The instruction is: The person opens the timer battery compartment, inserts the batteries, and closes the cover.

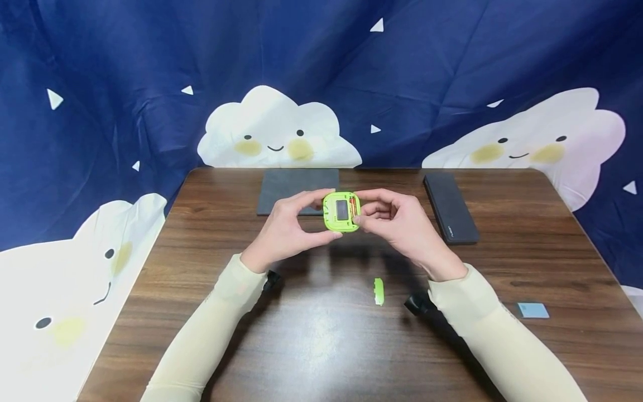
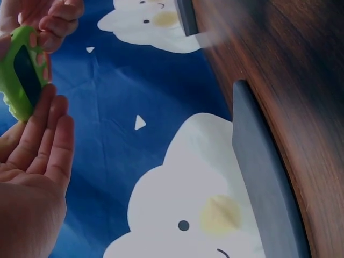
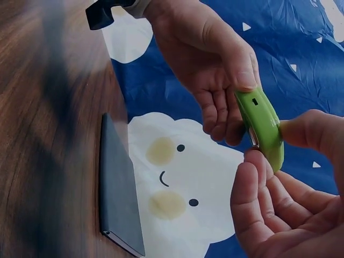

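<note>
A small lime-green rounded electronic device [image 1: 332,225] is held up above the table. Its facing side has a dark rectangle, and an open slot on the right shows a red battery [image 1: 353,205]. My left hand [image 1: 283,229] grips the left side, thumb below and fingers above. My right hand [image 1: 402,224] pinches the right side near the battery, its thumb at the lower corner. In the right wrist view the device [image 3: 263,126] appears edge-on between both hands. A narrow green battery cover [image 1: 379,292] lies on the table below.
The brown wooden table [image 1: 316,346] bears a flat dark grey slab [image 1: 281,190] at the back. A long black box [image 1: 450,209] lies at the back right, and a small light-blue card-like piece [image 1: 533,310] at the right. A blue cloud-patterned curtain [image 1: 402,67] hangs behind.
</note>
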`<state>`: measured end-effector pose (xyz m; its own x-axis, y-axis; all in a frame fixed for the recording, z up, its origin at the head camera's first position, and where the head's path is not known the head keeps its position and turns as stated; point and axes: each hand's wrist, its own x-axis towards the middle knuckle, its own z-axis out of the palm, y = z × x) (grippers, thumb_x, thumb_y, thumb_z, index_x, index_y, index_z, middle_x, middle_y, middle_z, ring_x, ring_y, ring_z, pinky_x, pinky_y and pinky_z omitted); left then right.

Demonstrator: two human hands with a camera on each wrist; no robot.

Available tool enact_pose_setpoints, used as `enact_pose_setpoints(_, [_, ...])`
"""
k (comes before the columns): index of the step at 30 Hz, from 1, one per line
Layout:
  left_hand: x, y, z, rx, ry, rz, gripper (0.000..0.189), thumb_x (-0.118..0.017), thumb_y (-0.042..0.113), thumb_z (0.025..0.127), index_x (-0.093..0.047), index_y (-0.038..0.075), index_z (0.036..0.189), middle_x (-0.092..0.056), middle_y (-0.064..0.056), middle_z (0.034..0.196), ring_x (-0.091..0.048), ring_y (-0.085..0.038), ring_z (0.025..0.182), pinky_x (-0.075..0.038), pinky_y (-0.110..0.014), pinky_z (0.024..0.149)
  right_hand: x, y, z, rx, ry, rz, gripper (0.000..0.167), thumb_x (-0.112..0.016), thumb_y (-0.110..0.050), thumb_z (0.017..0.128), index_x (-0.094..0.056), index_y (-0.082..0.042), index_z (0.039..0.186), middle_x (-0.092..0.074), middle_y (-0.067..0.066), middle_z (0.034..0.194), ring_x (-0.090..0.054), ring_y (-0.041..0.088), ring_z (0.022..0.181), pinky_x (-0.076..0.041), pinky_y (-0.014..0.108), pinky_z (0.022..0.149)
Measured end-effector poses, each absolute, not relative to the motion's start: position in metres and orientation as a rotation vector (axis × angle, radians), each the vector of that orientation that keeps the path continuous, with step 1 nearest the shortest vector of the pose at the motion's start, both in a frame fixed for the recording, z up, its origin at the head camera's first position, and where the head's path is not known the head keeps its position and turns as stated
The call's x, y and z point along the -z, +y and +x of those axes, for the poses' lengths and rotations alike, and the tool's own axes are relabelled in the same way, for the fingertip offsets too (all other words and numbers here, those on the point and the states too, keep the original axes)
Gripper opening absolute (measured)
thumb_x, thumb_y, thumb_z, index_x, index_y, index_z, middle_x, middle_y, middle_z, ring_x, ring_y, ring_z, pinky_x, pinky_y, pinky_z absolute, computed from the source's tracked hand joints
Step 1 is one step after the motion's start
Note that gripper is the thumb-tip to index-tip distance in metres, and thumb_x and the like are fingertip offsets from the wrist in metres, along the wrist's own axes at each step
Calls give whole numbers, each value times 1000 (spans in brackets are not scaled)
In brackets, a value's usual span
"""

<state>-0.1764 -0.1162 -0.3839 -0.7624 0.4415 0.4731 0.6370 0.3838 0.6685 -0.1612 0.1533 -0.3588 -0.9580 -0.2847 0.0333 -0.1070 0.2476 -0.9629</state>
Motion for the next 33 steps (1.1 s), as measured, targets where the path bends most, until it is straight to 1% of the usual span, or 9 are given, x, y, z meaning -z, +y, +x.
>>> enact_pose_setpoints(4, [384, -116, -176, 1312, -2423, -968, 77, -103, 28, 80, -71, 15, 149, -82, -1, 126, -75, -16, 111, -64, -38, 103, 359, 153, -160, 1786, 2369, -358, 47, -85, -11, 98, -73, -9, 143, -82, 4, 105, -79, 23, 92, -65, 23, 80])
enact_pose_setpoints(9, [385, -116, -176, 1322, -2405, -972, 75, -103, 29, 81, -72, 16, 147, -81, 1, 130, -75, -15, 112, -63, -37, 103, 359, 155, -159, 1787, 2359, -373, 47, -84, -11, 100, -72, -9, 145, -83, 3, 104, -79, 22, 91, -65, 24, 81])
enact_pose_setpoints(13, [384, -118, -177, 1336, -2390, -961, 75, -103, 28, 80, -72, 15, 148, -81, 0, 128, -75, -15, 111, -63, -38, 103, 357, 160, -156, 1750, 2383, -385, 43, -82, -17, 104, -72, -12, 145, -82, 11, 109, -80, 19, 91, -67, 26, 85])
enact_pose_setpoints(17, [383, -120, -176, 1348, -2393, -924, 76, -103, 28, 81, -72, 17, 149, -81, 1, 125, -74, -15, 111, -62, -39, 102, 358, 170, -152, 1619, 2497, -390, 36, -82, -25, 104, -77, -14, 138, -81, 11, 113, -76, 14, 97, -62, 21, 85])
enact_pose_setpoints(19, [381, -120, -176, 1354, -2398, -908, 75, -102, 29, 81, -71, 19, 149, -81, 1, 125, -74, -15, 111, -62, -40, 102, 363, 176, -150, 1523, 2557, -404, 33, -84, -28, 103, -79, -14, 133, -81, 8, 113, -74, 15, 98, -60, 19, 84])
enact_pose_setpoints(21, [380, -121, -176, 1358, -2395, -902, 75, -102, 29, 82, -71, 19, 150, -81, 1, 127, -74, -14, 112, -61, -40, 103, 370, 182, -148, 1429, 2592, -418, 33, -86, -30, 101, -80, -14, 130, -81, 8, 114, -72, 17, 99, -59, 19, 85])
enact_pose_setpoints(25, [378, -120, -176, 1370, -2383, -905, 75, -102, 28, 82, -72, 19, 149, -81, 2, 128, -74, -15, 113, -61, -39, 103, 392, 193, -141, 1215, 2635, -437, 44, -90, -34, 96, -78, -10, 131, -78, 8, 116, -69, 18, 102, -56, 21, 87])
enact_pose_setpoints(28, [378, -121, -176, 1375, -2377, -908, 74, -102, 28, 82, -72, 19, 149, -81, 2, 128, -74, -14, 112, -61, -38, 102, 409, 199, -133, 1106, 2614, -437, 47, -94, -31, 92, -78, -8, 130, -76, 7, 114, -67, 18, 102, -55, 22, 87])
enact_pose_setpoints(33, [378, -122, -176, 1381, -2381, -902, 74, -102, 27, 82, -72, 19, 149, -80, 2, 129, -74, -13, 113, -61, -37, 103, 426, 200, -118, 991, 2585, -469, 43, -98, -26, 85, -79, -8, 120, -72, 2, 105, -64, 16, 97, -52, 23, 83])
